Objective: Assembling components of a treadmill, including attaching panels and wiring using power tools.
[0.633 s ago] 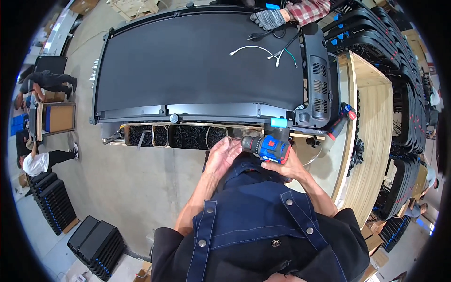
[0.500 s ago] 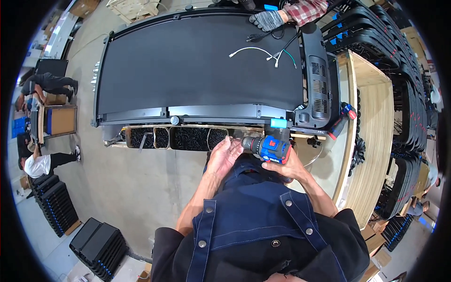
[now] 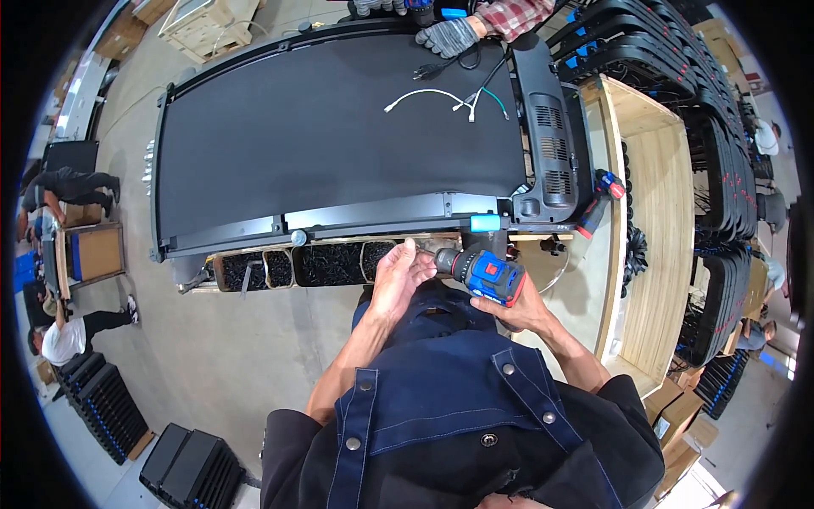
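Note:
My right hand is wrapped around the grip of a blue and black cordless drill, held in front of my apron. The drill's chuck points left, toward my left hand. Thumb and fingers of that hand are pinched together just off the chuck's tip; what they hold is too small to make out. Beyond both hands lies a treadmill with a black belt and a vented motor cover. Trays of dark screws sit below its near rail, partly behind my left hand.
A co-worker's gloved hand rests at the far edge near a black plug and loose wires. A second power tool lies right of the motor cover. An open wooden crate and stacked black frames stand at the right.
The view has shifted, so the treadmill sits further left. The drill has tilted slightly, its body lower on the right. My left hand stays pinched near the chuck.

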`<state>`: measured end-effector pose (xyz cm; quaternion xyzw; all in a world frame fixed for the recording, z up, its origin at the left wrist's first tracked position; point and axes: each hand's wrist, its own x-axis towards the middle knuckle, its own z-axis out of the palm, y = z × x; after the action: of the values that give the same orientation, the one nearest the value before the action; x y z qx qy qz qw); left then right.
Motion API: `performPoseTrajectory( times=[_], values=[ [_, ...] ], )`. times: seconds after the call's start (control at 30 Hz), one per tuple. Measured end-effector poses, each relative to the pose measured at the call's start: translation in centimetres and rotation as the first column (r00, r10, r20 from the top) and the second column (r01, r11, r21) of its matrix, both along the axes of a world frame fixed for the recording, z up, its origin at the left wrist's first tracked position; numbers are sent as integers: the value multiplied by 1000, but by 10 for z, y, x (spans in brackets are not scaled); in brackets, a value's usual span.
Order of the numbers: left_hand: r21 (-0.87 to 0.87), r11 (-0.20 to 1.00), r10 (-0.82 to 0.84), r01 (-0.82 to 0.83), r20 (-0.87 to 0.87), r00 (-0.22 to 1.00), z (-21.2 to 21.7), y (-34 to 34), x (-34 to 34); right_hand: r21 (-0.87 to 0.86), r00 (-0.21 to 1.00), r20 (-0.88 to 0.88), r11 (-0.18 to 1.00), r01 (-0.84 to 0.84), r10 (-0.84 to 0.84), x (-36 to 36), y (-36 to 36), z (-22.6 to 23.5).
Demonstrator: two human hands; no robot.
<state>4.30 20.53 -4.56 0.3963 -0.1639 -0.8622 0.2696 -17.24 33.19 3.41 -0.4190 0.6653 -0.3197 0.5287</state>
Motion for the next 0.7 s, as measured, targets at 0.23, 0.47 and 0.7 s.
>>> performPoseTrajectory(
  times=[0.23, 0.47, 0.7],
  values=[
    [224, 933, -210, 283, -302, 930, 22, -9, -38, 101, 914, -405, 995, -1, 41, -15, -41, 62],
    [382, 895, -67, 231, -398, 915, -6, -11, -57, 302, 791, -535, 941, -150, 298, -23, -96, 81],
    [399, 881, -73, 253, -414, 907, -17, -20, -52, 463, 680, -581, 869, -175, 447, -12, -126, 83]
  ],
)
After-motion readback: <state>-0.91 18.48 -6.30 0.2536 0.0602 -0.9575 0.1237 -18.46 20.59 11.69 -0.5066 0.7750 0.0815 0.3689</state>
